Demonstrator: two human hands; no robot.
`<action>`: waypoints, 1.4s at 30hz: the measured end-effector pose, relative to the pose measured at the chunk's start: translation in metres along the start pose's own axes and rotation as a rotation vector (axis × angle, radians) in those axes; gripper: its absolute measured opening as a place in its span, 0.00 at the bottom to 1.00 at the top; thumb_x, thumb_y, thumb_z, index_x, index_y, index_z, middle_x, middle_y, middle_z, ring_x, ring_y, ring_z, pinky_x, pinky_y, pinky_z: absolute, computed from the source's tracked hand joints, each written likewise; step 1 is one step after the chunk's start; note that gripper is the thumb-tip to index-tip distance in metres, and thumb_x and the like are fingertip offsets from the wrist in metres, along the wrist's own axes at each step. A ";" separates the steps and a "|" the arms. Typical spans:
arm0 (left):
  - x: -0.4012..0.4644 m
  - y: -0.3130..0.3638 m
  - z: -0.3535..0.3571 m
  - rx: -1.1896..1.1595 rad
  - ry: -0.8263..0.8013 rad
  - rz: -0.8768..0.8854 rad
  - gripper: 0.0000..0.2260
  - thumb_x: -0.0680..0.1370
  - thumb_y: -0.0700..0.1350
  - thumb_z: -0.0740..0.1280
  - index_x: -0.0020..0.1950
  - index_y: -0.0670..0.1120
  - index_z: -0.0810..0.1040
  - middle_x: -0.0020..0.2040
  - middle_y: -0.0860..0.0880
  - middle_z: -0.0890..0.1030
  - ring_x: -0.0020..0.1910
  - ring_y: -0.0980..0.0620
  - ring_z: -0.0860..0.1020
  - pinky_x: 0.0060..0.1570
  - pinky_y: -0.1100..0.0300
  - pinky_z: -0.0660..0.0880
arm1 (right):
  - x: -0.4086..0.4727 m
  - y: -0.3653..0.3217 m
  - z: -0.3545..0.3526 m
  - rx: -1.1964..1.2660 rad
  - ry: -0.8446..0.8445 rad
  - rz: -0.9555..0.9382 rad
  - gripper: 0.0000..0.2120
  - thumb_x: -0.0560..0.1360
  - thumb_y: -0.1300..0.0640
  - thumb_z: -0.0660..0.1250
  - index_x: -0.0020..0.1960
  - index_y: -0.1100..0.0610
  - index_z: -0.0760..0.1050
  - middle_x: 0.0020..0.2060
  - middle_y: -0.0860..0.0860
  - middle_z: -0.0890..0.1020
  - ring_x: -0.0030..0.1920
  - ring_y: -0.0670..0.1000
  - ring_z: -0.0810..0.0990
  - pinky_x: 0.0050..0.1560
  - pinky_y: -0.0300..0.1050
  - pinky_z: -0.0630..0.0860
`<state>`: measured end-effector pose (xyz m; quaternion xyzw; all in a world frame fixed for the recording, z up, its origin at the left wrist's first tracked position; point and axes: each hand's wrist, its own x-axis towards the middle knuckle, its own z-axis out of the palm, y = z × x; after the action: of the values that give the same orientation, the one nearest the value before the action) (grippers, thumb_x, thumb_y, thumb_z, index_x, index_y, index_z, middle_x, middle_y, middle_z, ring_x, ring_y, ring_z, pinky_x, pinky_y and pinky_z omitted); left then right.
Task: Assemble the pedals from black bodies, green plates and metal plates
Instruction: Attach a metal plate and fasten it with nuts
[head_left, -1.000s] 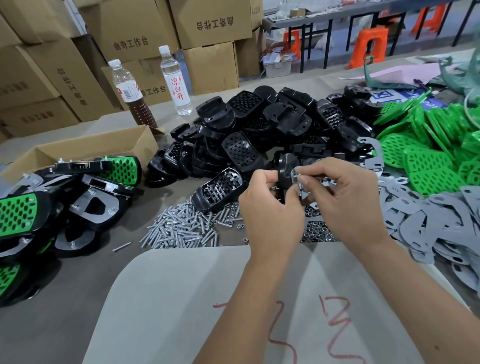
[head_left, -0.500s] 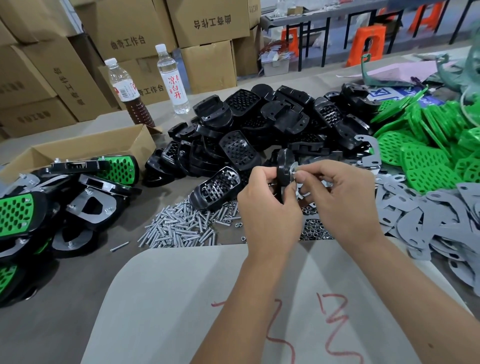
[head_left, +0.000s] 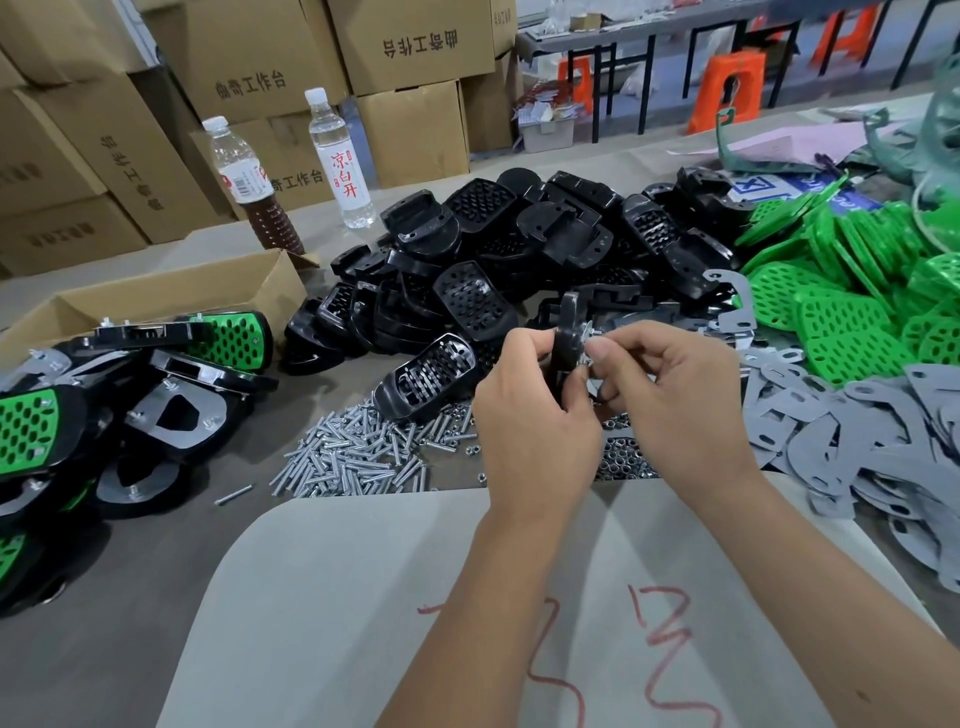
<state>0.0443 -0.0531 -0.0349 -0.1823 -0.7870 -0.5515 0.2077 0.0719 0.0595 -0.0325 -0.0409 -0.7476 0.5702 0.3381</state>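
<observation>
My left hand (head_left: 535, 421) grips a black pedal body (head_left: 566, 338) held on edge above the table. My right hand (head_left: 670, 395) pinches a small metal piece against its right face, where a metal plate edge shows; what the piece is I cannot tell. Behind lies a big heap of black bodies (head_left: 519, 249). Green plates (head_left: 852, 291) are piled at the right, grey metal plates (head_left: 909, 431) in front of them. Screws (head_left: 358, 457) and nuts (head_left: 623, 462) lie just under my hands. Finished pedals (head_left: 156, 384) with green faces are stacked at the left.
An open cardboard box (head_left: 171, 296) stands behind the finished pedals. Two bottles (head_left: 337, 156) stand at the back, with stacked cartons (head_left: 415, 47) behind them. A pale board (head_left: 363, 597) with red marks covers the near table under my forearms.
Both hands stay on the same black body. The right fingers have shifted slightly on the small piece at its side; the view has dipped a little.
</observation>
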 end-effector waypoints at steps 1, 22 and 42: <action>0.000 0.000 -0.001 0.003 -0.009 0.003 0.09 0.77 0.37 0.73 0.54 0.44 0.78 0.46 0.50 0.85 0.47 0.49 0.84 0.47 0.47 0.80 | 0.000 0.000 0.001 -0.024 0.003 0.006 0.09 0.80 0.60 0.72 0.41 0.51 0.83 0.31 0.45 0.82 0.30 0.44 0.79 0.32 0.36 0.78; -0.001 0.003 0.001 -0.017 0.067 -0.021 0.08 0.76 0.37 0.73 0.52 0.44 0.78 0.44 0.54 0.84 0.45 0.53 0.84 0.46 0.50 0.81 | -0.001 0.001 0.004 0.305 0.042 0.136 0.08 0.74 0.69 0.76 0.47 0.57 0.86 0.37 0.55 0.87 0.38 0.50 0.86 0.40 0.39 0.82; -0.002 0.002 0.002 0.003 0.050 -0.006 0.08 0.76 0.38 0.74 0.52 0.45 0.77 0.43 0.55 0.83 0.44 0.53 0.83 0.46 0.50 0.80 | 0.002 0.002 -0.004 0.206 -0.008 0.036 0.10 0.74 0.67 0.76 0.43 0.52 0.86 0.38 0.52 0.87 0.39 0.52 0.86 0.41 0.47 0.85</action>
<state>0.0474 -0.0506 -0.0348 -0.1659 -0.7830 -0.5552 0.2260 0.0723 0.0642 -0.0328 -0.0170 -0.6854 0.6503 0.3273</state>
